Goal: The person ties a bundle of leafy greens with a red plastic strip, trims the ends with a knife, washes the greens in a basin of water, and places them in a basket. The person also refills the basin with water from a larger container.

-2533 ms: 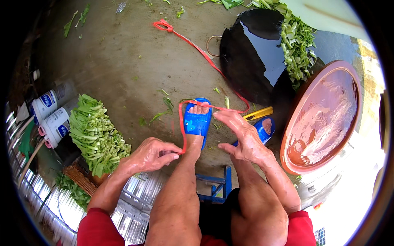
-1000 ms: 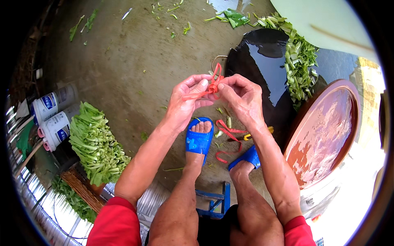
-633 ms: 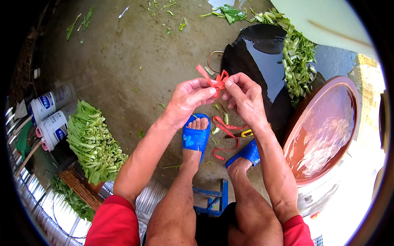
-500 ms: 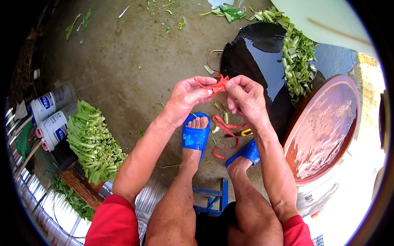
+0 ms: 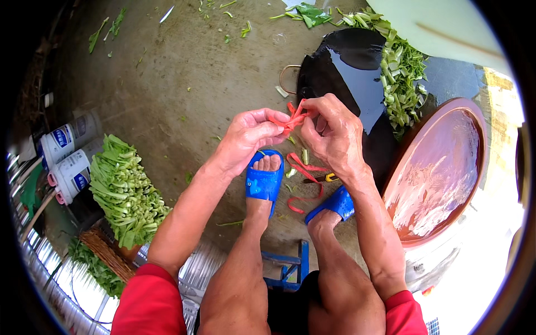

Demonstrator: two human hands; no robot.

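Between both hands (image 5: 290, 137), thin red strips (image 5: 292, 116) (flat, ribbon-like) bunch.

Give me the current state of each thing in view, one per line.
Left hand: pinching the red band.
Right hand: pinching the red band.
Red band: held between both hands above the feet.
Loose red strip: lying on the ground between the sandals.
Stacked greens: piled beside two white containers.
Round basin: holding water.
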